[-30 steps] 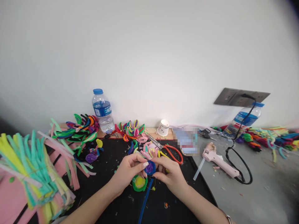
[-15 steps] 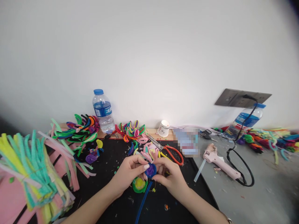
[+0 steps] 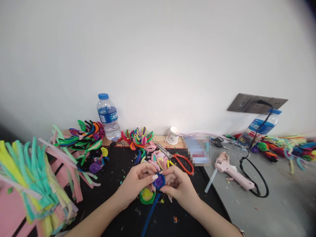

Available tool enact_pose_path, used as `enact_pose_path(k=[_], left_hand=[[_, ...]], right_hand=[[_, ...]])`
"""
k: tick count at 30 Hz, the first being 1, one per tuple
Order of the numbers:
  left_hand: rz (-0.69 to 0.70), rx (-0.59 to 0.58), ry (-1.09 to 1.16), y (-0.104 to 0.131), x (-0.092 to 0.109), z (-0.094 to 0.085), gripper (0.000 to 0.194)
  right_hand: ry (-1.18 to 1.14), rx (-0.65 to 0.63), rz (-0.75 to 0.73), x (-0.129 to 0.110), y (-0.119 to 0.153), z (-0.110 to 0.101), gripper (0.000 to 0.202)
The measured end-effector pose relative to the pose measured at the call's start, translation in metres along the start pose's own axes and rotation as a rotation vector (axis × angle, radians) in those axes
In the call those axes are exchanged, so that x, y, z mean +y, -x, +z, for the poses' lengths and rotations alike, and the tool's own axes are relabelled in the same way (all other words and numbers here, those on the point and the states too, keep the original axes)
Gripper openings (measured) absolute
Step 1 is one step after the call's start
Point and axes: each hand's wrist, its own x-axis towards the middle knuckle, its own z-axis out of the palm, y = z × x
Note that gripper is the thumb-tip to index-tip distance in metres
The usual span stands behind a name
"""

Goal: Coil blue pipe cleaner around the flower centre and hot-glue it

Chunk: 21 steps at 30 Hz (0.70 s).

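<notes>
Between my two hands is a coiled pipe cleaner disc [image 3: 159,181], purple in the middle with a blue rim. A loose blue pipe cleaner tail [image 3: 150,215] hangs from it toward me. My left hand [image 3: 139,180] pinches the disc's left edge, thumb on its face. On the other side, my right hand [image 3: 179,184] grips the right edge between thumb and fingers. Just below my left fingers, a green and yellow coiled disc [image 3: 147,195] lies on the black mat [image 3: 118,215], partly covered by the hand.
Red-handled scissors [image 3: 182,163] lie behind my hands, near a paper cup [image 3: 172,135]. A pink glue gun [image 3: 233,172] with a black cord rests at right. Bundled pipe cleaners [image 3: 37,177] fill the left. Water bottles stand left [image 3: 108,118] and lean right [image 3: 258,128].
Both hands keep their hold on the purple and blue disc, with only slight finger shifts. The view has moved a little; nothing else has visibly changed place.
</notes>
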Motion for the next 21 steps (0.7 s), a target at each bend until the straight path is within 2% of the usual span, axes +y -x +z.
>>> enact_pose_path(k=[21], left_hand=[[-0.001, -0.036, -0.003, -0.0006, -0.0001, 0.0015, 0.021]], right_hand=[[0.085, 0.018, -0.055, 0.003, 0.0005, -0.0019, 0.031]])
